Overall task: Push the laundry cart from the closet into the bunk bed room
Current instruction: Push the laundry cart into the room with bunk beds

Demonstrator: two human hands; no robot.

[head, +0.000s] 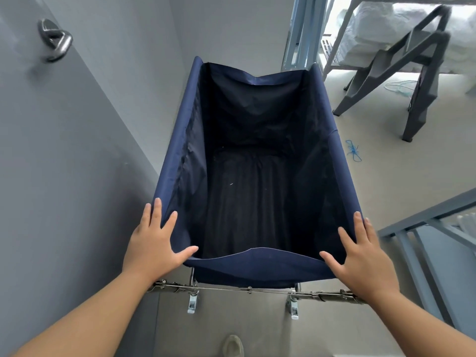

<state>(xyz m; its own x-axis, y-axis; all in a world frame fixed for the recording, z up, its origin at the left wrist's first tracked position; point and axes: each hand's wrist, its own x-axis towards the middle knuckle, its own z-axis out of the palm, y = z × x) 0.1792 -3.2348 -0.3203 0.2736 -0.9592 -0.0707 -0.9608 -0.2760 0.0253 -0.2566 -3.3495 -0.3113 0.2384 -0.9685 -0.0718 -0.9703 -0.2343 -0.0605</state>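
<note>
Left hand: the left hand [157, 240] lies flat with fingers spread wide on the near left corner of the cart rim; it presses the corner and does not close around it.
Right hand: the right hand [365, 256] does the same on the near right corner, fingers spread and flat on the cloth.
Reason for this hold: one hand on each corner probably lets the person push straight and also steer.
Laundry cart: the laundry cart [257, 266] is directly in front of the person; its dark blue bag looks empty, and the metal frame [247, 289] with wheels shows under the near edge.
Left side: a grey door [64, 163] with a handle [55, 39] stands close beside the cart, so the passage is narrow.
Ahead: the bunk bed ladder [401, 70] and the bunk bed [365, 29] with white bedding are on the right ahead; the front of the cart appears already near this room.
Floor: a blue string [354, 150] lies on the floor [373, 171], right of the cart; it could catch a wheel.
</note>
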